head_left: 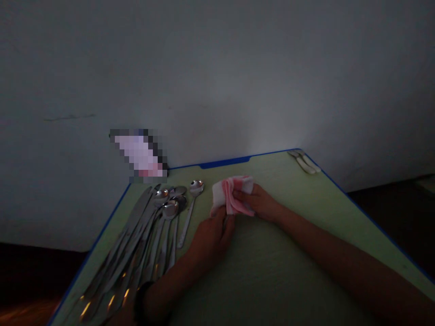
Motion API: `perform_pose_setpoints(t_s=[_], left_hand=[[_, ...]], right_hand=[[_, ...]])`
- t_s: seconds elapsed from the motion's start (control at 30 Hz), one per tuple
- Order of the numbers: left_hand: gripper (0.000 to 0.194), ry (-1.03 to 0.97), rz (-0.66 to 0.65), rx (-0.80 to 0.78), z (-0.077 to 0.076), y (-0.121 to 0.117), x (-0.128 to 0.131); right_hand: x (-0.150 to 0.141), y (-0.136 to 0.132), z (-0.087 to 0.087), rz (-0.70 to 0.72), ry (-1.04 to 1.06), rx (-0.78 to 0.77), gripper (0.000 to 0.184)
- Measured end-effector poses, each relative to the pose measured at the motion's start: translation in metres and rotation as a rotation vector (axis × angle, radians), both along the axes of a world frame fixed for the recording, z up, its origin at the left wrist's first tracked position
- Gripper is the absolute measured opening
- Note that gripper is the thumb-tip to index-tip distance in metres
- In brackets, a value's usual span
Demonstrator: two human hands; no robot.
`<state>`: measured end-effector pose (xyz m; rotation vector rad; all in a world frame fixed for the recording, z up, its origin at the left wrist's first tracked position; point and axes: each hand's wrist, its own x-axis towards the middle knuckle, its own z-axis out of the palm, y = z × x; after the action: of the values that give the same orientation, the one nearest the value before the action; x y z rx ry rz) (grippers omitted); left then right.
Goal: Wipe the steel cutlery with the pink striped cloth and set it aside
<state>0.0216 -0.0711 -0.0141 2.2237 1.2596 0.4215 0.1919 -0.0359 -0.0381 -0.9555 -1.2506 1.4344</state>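
Observation:
A folded pink and white cloth (231, 192) lies on the green table (272, 271) near its far side. My right hand (260, 201) grips the cloth's right side. My left hand (212, 235) pinches its lower left corner with curled fingers. Just left of my left hand lies a single spoon (190, 210), bowl pointing away. Further left a heap of several spoons and knives (142, 240) fans out toward the near left corner.
The table has a blue edge (226, 161) and stands against a pale wall. Two white-handled utensils (304, 162) lie at the far right corner. A blurred-out object (140, 155) sits at the far left corner. Dark floor shows on both sides.

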Motion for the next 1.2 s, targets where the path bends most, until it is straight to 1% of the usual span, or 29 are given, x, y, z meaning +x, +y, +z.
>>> perform_pose_setpoints(t_s=[0.13, 0.27, 0.33, 0.4, 0.47, 0.5, 0.53, 0.57, 0.67, 0.77, 0.83, 0.87, 0.93, 0.97, 1.0, 1.03, 1.1, 1.13, 1.17, 1.2], left_hand=[[0.031, -0.056, 0.032, -0.064, 0.001, 0.001, 0.001], [0.030, -0.179, 0.066, -0.089, 0.003, 0.004, 0.004], [0.029, -0.233, 0.085, -0.117, 0.003, 0.004, 0.006], [0.029, -0.294, 0.101, -0.170, 0.004, 0.003, 0.006], [0.029, -0.373, 0.115, -0.233, 0.005, -0.001, 0.006], [0.029, -0.412, 0.120, -0.261, 0.006, -0.004, 0.006], [0.029, -0.449, 0.124, -0.280, 0.007, -0.006, 0.006], [0.029, -0.480, 0.126, -0.290, 0.008, -0.008, 0.006], [0.028, -0.579, 0.133, -0.294, 0.008, -0.010, 0.008], [0.027, -0.720, 0.158, -0.300, 0.006, -0.007, 0.006], [0.027, -0.781, 0.170, -0.308, 0.005, -0.005, 0.004], [0.027, -0.778, 0.169, -0.307, 0.006, -0.005, 0.003], [0.029, -0.698, 0.149, -0.270, 0.009, -0.006, 0.004], [0.028, -0.642, 0.127, -0.236, 0.012, -0.007, 0.007], [0.028, -0.586, 0.093, -0.197, 0.015, -0.008, 0.011], [0.028, -0.542, 0.054, -0.160, 0.019, -0.009, 0.016], [0.031, -0.474, -0.036, -0.091, 0.026, -0.011, 0.031], [0.034, -0.450, -0.081, -0.058, 0.030, -0.012, 0.040], [0.037, -0.432, -0.121, -0.033, 0.033, -0.012, 0.048], [0.039, -0.416, -0.156, -0.010, 0.036, -0.012, 0.057]], right_hand=[[-0.001, 0.001, 0.008, -0.128, -0.291, 0.143, 0.033], [-0.004, 0.008, 0.010, -0.292, -0.451, 0.243, 0.040], [0.000, 0.015, 0.007, -0.381, -0.497, 0.247, 0.043], [0.010, 0.022, 0.004, -0.494, -0.517, 0.206, 0.049], [0.022, 0.027, 0.003, -0.644, -0.485, 0.146, 0.054], [0.027, 0.028, 0.003, -0.684, -0.478, 0.135, 0.054], [0.030, 0.028, 0.003, -0.673, -0.500, 0.146, 0.053], [0.031, 0.027, 0.004, -0.628, -0.528, 0.162, 0.052], [0.023, 0.015, 0.005, -0.417, -0.603, 0.237, 0.044], [0.019, -0.003, 0.005, -0.254, -0.615, 0.293, 0.041], [0.026, -0.015, 0.006, -0.218, -0.628, 0.326, 0.043], [0.032, -0.021, 0.008, -0.245, -0.642, 0.357, 0.049], [0.046, -0.031, 0.015, -0.431, -0.742, 0.424, 0.059], [0.051, -0.036, 0.020, -0.511, -0.793, 0.453, 0.060], [0.054, -0.041, 0.025, -0.561, -0.830, 0.475, 0.058], [0.055, -0.046, 0.031, -0.560, -0.836, 0.493, 0.052], [0.051, -0.055, 0.041, -0.431, -0.754, 0.476, 0.037], [0.047, -0.058, 0.045, -0.369, -0.653, 0.446, 0.035], [0.043, -0.060, 0.047, -0.279, -0.549, 0.371, 0.037], [0.040, -0.061, 0.048, -0.237, -0.442, 0.289, 0.038]])
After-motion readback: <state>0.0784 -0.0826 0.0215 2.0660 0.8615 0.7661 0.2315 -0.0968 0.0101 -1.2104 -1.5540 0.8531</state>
